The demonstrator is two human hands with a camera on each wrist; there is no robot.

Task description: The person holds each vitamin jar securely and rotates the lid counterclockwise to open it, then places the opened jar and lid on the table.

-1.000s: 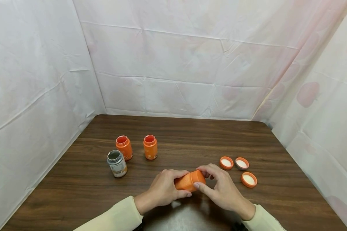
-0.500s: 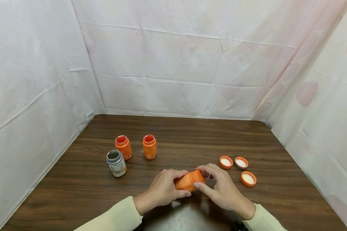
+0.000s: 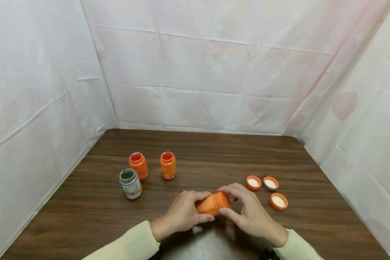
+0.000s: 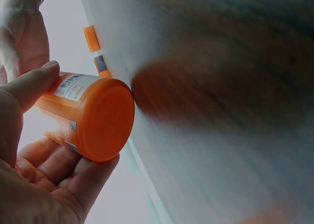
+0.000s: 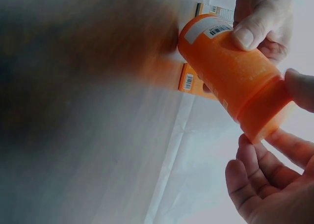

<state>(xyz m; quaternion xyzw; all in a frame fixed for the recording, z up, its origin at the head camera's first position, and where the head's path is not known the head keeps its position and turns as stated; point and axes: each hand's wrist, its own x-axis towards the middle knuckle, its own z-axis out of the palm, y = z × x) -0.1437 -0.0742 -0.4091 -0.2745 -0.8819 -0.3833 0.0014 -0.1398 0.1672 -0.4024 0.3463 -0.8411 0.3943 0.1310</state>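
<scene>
An orange plastic jar [image 3: 206, 206] lies tilted on its side between my two hands, low over the table. My left hand [image 3: 184, 212] grips its body, thumb on one side and fingers on the other. In the left wrist view the round base of the jar [image 4: 108, 121] faces the camera, beside a white barcode label. My right hand [image 3: 247, 208] pinches the orange lid [image 3: 222, 200] between thumb and fingertips. The right wrist view shows this lid [image 5: 265, 109] seated on the jar's end, with the thumb and fingertips at its rim.
Two lidless orange jars [image 3: 168, 166] [image 3: 139, 167] and a lidless grey jar [image 3: 131, 184] stand upright at the left. To the right lie three lids with white linings [image 3: 253, 182] [image 3: 271, 183] [image 3: 278, 201]. White sheets [image 3: 195, 72] enclose the brown wooden table [image 3: 214, 151].
My right thumb and forefinger have shifted slightly around the lid. The left hand and the jar have stayed nearly still.
</scene>
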